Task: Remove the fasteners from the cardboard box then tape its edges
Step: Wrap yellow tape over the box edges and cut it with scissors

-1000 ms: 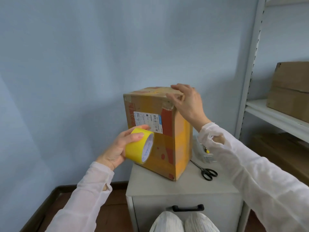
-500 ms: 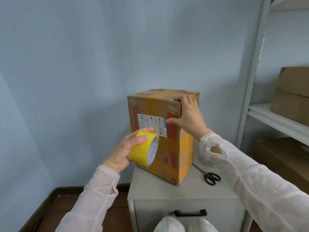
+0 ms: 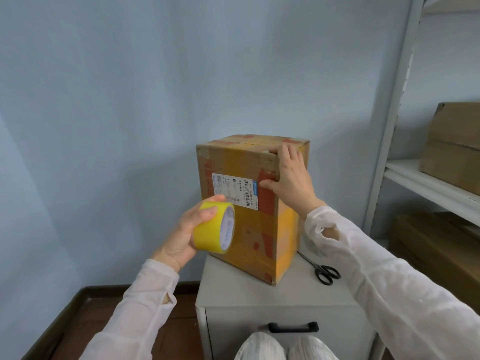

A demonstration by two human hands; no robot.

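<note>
At the bottom centre of the frame, a person's knees (image 3: 285, 346) in white cloth sit before a grey cabinet (image 3: 233, 333). Its one drawer is closed behind a black handle (image 3: 293, 327).

Left of centre, the left hand (image 3: 181, 237) grips a yellow tape roll (image 3: 207, 229), with the fingers (image 3: 205, 213) curled over its outer band. The roll's white core faces right and carries blue print too small to read. The roll is held just in front of the cardboard box's lower left corner.

The cardboard box (image 3: 246, 242) stands upright on the worktop (image 3: 233, 289) at mid-frame, turned so that one vertical edge points toward the camera. It is closed, so its contents are hidden. It is brown and worn, with broad bands of yellow tape and red printed patches. Red characters run down the left edge of the front face, but I cannot make them out. A white shipping label (image 3: 235, 190) sits on that face, with a barcode and a blue strip at its right end. Its text is too fine to read.

The right hand (image 3: 291, 178) lies open against the near upper edge, its straight fingers (image 3: 285, 154) reaching the top rim and its thumb across the front face. Black scissors (image 3: 326, 272) lie closed on the worktop to the right of the box.

At the right edge of the frame, a white shelf unit (image 3: 428, 183) holds closed brown cartons (image 3: 454, 152), with another carton (image 3: 436, 250) on the level below. A pale blue wall (image 3: 155, 87) is behind.
</note>
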